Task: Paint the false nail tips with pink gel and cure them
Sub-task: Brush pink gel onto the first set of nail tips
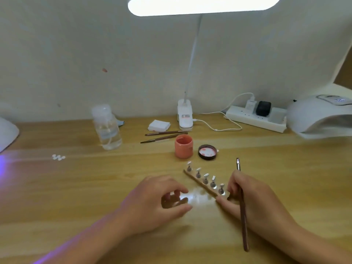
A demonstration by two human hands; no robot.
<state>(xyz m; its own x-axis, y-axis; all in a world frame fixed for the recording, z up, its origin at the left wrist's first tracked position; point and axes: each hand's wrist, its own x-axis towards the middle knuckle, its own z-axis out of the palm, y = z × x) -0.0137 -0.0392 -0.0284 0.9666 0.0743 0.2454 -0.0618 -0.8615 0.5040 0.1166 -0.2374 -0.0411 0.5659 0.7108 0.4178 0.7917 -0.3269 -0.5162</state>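
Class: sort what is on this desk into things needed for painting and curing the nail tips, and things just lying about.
Needed: brush in right hand, nail tip stand, pink gel pot, curing lamp.

Lying about: clear bottle, two spare brushes, power strip, pot lid.

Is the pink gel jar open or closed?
Open. The jar has no lid on; its lid lies upturned on the table just to its right.

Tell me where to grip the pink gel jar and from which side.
Grip the jar round its side wall, coming from the left or front-left. It stands upright and open, so a top grasp would reach into gel; its lid lies close on the right, brushes behind.
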